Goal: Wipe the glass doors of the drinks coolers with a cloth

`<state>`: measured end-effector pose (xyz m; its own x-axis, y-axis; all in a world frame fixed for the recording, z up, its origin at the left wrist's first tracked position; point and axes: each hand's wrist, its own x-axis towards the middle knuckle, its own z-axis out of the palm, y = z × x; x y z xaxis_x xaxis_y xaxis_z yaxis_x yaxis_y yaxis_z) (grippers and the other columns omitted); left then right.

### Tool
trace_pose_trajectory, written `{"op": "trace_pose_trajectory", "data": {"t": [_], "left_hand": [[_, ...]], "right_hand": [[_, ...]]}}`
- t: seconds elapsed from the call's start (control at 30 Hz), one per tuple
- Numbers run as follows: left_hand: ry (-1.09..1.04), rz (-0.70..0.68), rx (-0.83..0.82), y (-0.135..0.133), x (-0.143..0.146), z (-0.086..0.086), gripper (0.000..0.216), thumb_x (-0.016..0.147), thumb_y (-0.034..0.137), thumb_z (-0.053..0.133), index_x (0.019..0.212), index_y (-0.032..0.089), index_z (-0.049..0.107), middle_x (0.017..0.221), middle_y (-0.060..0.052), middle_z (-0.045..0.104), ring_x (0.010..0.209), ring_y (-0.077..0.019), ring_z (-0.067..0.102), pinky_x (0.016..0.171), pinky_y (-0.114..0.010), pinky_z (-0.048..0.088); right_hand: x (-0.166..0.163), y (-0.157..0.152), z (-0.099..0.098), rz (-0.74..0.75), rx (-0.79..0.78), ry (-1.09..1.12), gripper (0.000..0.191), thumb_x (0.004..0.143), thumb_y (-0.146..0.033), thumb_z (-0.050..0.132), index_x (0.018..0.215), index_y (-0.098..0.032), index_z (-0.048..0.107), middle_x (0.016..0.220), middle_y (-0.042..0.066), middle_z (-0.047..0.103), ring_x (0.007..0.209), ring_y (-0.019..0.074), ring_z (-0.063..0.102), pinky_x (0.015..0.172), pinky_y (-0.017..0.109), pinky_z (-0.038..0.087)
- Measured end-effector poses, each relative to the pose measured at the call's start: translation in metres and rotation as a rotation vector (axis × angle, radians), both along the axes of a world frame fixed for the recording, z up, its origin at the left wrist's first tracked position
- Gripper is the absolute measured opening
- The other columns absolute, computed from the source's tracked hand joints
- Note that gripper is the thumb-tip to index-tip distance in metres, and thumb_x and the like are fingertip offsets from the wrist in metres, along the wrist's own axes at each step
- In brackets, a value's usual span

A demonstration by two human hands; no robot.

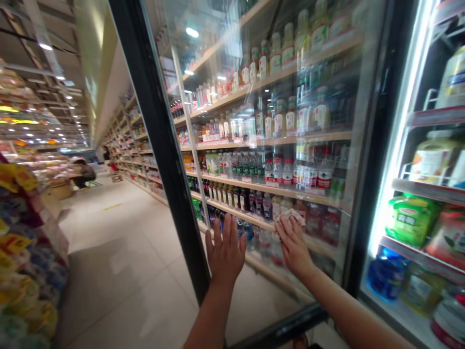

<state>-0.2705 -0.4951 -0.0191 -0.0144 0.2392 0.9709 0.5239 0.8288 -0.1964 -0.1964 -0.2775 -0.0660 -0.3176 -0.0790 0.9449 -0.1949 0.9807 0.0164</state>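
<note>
An open glass fridge door (276,121) with a black frame stands in front of me, swung out over the aisle. My left hand (225,252) lies flat on the glass near the door's left edge, fingers stretched out and together. My right hand (293,245) presses a crumpled pale cloth (290,215) against the glass a little to the right. Through the glass I see shelves of bottled drinks (254,167).
The lit fridge interior (421,213) at right holds green, blue and white containers on wire shelves. A shop aisle of pale floor tiles (119,271) runs away on the left, with a snack display (22,271) at the near left and a person (82,173) far down.
</note>
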Motion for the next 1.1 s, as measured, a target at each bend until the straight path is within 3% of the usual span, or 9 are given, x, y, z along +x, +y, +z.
{"op": "trace_pose_trajectory", "data": {"t": [0.17,0.3,0.47,0.63,0.87,0.97,1.1], "left_hand": [[-0.010,-0.032,0.014,0.000,0.000,0.000,0.075,0.094,0.033,0.060,0.158,0.016,0.023,0.154,-0.013,0.043,0.154,-0.0273,0.017,0.128,-0.050,0.012],[-0.009,-0.035,0.003,-0.001,0.000,0.001,0.077,0.093,0.032,0.063,0.158,0.014,0.023,0.151,-0.014,0.047,0.154,-0.0258,0.014,0.128,-0.047,0.011],[0.000,-0.031,0.006,-0.001,0.000,0.001,0.077,0.094,0.032,0.061,0.158,0.015,0.023,0.151,-0.014,0.047,0.154,-0.0252,0.014,0.128,-0.047,0.011],[-0.006,-0.036,0.022,0.000,0.002,0.002,0.071,0.097,0.032,0.056,0.158,0.016,0.023,0.153,-0.013,0.045,0.154,-0.0259,0.017,0.127,-0.048,0.013],[0.001,-0.038,0.015,-0.001,0.000,0.001,0.073,0.096,0.033,0.058,0.158,0.016,0.024,0.153,-0.013,0.045,0.154,-0.0263,0.016,0.127,-0.049,0.013],[0.006,-0.035,0.010,-0.001,0.000,0.001,0.074,0.096,0.034,0.059,0.158,0.016,0.023,0.152,-0.013,0.046,0.154,-0.0267,0.017,0.127,-0.049,0.014],[0.007,-0.038,-0.002,-0.001,0.000,0.001,0.076,0.094,0.031,0.062,0.157,0.014,0.024,0.151,-0.014,0.049,0.155,-0.0255,0.014,0.128,-0.047,0.011]], "right_hand": [[-0.005,-0.015,0.021,0.034,0.037,-0.024,0.070,0.096,-0.007,0.040,0.159,-0.032,0.025,0.159,0.006,0.040,0.153,0.0287,0.024,0.120,0.062,0.034],[-0.003,-0.023,-0.001,0.063,0.141,-0.022,0.068,0.093,-0.004,0.041,0.156,-0.030,0.035,0.151,0.005,0.052,0.151,0.0236,0.031,0.121,0.054,0.035],[0.006,-0.033,-0.030,0.124,0.312,-0.208,0.060,0.094,-0.004,0.041,0.149,-0.027,0.047,0.143,0.005,0.059,0.146,0.0178,0.041,0.119,0.043,0.038],[0.006,-0.037,-0.027,0.118,0.281,-0.214,0.059,0.093,-0.005,0.042,0.146,-0.028,0.051,0.142,0.005,0.060,0.143,0.0181,0.044,0.118,0.044,0.038],[-0.003,-0.042,-0.006,0.141,0.242,-0.141,0.053,0.095,-0.008,0.044,0.143,-0.028,0.054,0.142,0.005,0.061,0.145,0.0179,0.042,0.121,0.044,0.034],[0.000,-0.047,-0.012,0.123,0.243,-0.160,0.051,0.097,-0.009,0.040,0.142,-0.026,0.056,0.141,0.005,0.061,0.143,0.0188,0.045,0.121,0.044,0.034],[0.008,-0.044,-0.025,0.219,0.381,-0.316,0.046,0.101,-0.015,0.039,0.140,-0.030,0.057,0.139,0.001,0.063,0.136,0.0120,0.052,0.120,0.037,0.036]]}}
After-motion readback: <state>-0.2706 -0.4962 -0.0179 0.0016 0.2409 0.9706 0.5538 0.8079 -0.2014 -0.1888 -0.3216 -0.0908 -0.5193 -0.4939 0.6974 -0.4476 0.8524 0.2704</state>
